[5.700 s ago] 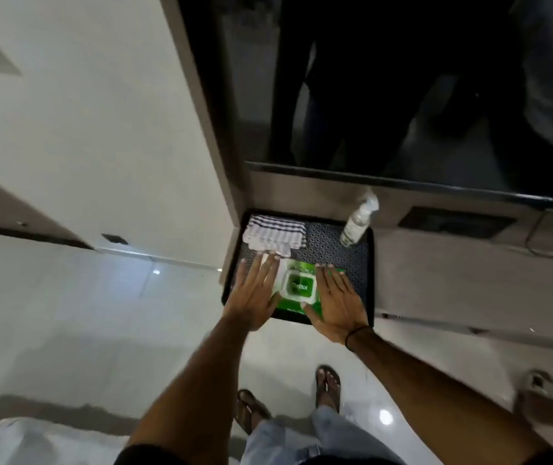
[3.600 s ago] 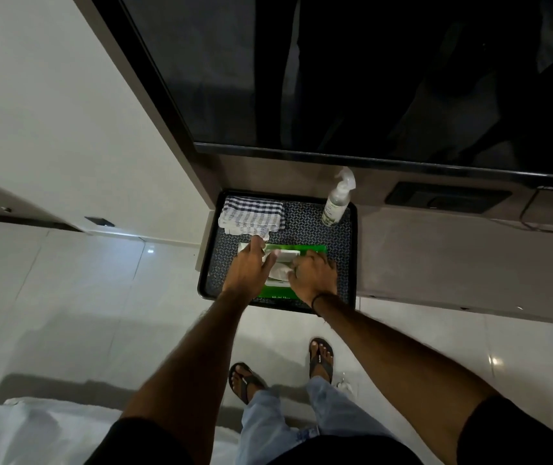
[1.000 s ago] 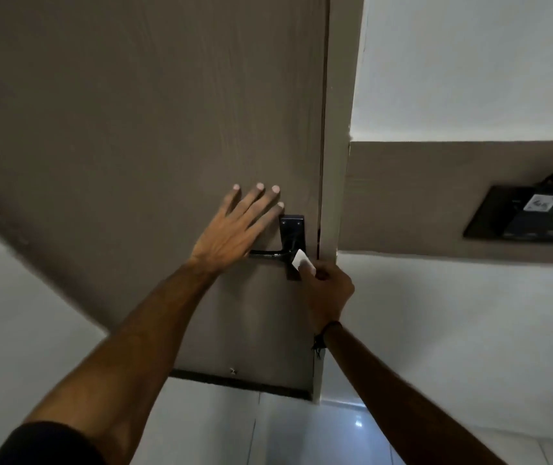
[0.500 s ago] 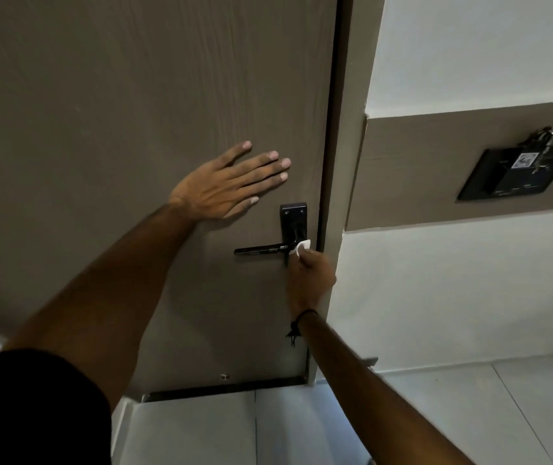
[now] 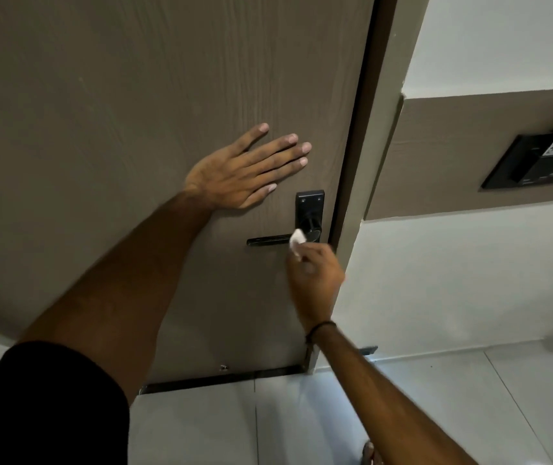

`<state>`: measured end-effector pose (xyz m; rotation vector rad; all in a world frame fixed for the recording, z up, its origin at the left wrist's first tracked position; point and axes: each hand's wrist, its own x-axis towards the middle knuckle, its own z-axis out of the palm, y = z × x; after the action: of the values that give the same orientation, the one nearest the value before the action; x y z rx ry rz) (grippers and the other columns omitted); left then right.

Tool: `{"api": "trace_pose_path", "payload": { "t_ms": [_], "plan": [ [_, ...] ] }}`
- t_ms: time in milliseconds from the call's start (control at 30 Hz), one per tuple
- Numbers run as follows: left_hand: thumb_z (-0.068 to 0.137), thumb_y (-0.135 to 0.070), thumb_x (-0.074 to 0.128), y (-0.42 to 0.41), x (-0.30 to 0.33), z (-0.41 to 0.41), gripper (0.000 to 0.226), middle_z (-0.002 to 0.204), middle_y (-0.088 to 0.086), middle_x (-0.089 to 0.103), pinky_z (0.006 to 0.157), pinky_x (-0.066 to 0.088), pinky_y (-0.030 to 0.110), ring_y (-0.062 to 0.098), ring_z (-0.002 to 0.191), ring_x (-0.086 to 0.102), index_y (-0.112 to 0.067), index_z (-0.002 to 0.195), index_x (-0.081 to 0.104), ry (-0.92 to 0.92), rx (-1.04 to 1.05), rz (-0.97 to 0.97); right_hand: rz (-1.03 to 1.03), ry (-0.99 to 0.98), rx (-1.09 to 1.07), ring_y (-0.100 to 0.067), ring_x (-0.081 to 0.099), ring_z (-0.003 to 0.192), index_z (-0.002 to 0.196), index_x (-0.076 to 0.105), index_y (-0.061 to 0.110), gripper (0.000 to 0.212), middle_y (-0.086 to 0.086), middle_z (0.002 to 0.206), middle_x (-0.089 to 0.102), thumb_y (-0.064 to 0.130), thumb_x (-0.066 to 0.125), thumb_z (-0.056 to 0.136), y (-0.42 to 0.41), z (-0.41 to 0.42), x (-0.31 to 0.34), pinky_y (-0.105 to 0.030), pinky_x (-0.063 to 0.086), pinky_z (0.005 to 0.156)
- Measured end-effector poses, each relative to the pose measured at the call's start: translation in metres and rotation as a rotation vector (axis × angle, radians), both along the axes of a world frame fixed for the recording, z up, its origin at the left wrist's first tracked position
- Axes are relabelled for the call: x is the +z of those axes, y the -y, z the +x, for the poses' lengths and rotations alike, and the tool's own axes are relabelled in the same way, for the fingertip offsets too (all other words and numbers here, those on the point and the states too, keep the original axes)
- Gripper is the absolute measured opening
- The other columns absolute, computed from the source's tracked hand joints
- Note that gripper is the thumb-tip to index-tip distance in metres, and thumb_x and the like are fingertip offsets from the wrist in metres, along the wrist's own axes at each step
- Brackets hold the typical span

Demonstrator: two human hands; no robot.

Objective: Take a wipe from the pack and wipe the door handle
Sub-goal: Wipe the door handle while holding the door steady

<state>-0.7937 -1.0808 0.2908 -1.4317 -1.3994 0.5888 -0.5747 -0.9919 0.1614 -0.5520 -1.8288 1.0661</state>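
Observation:
A black lever door handle [image 5: 268,241] with a black backplate [image 5: 310,209] sits on the right side of a brown wood-grain door [image 5: 134,95]. My right hand [image 5: 315,276] is just below the handle's pivot, shut on a small bunched white wipe [image 5: 297,239] whose tip touches the lever near the backplate. My left hand [image 5: 245,172] lies flat on the door, fingers spread, above and left of the handle. The wipe pack is out of view.
The door frame [image 5: 362,162] runs down the right of the door. A black wall panel [image 5: 537,162] is mounted on a brown band of the white wall at right. Pale floor tiles [image 5: 402,414] lie below.
My right hand has shifted slightly right and down at the handle with the wipe. My left hand stays flat on the door. Before that, I took the wipe from the green pack on the tray.

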Motion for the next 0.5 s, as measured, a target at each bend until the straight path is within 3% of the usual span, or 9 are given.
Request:
{"api": "trace_pose_path", "payload": {
  "t_ms": [167,300,400,500],
  "plan": [
    [0.112,-0.046,0.021,-0.002,0.001,0.002,0.068,0.179,0.005,0.007,0.129,0.006,0.049,0.024,0.164,0.017,-0.017,0.172,0.007,0.027,-0.014,-0.008,-0.135,-0.017,-0.066,0.002,0.059,0.082,0.102,0.075,0.004,0.02,-0.001,0.093,0.064,-0.001,0.075,0.082,-0.024,-0.002,0.01,-0.003,0.047,0.073],
    [0.112,-0.046,0.021,-0.002,0.001,0.001,0.068,0.179,0.005,0.008,0.129,0.008,0.048,0.023,0.164,0.018,-0.017,0.172,0.008,0.016,-0.031,-0.003,-0.019,0.13,0.018,-0.001,0.055,0.083,0.099,0.073,0.003,0.012,0.0,0.098,0.061,-0.001,0.07,0.087,-0.003,-0.018,0.009,0.0,0.044,0.076],
    [0.112,-0.047,0.02,-0.003,-0.001,0.0,0.068,0.179,0.005,0.007,0.129,0.007,0.049,0.024,0.164,0.017,-0.017,0.172,0.008,0.003,-0.026,-0.002,0.026,0.203,0.055,0.006,0.057,0.081,0.092,0.068,0.003,0.002,0.006,0.089,0.06,0.003,0.068,0.091,0.014,-0.028,0.006,0.002,0.043,0.075],
    [0.112,-0.048,0.022,-0.002,0.001,0.001,0.069,0.179,0.005,0.008,0.129,0.006,0.048,0.023,0.164,0.019,-0.017,0.172,0.009,-0.005,-0.027,0.0,0.113,0.225,0.16,-0.008,0.061,0.089,0.095,0.071,0.001,0.007,-0.007,0.095,0.066,0.004,0.07,0.089,0.024,-0.029,0.013,-0.014,0.05,0.089]
  ]
}}
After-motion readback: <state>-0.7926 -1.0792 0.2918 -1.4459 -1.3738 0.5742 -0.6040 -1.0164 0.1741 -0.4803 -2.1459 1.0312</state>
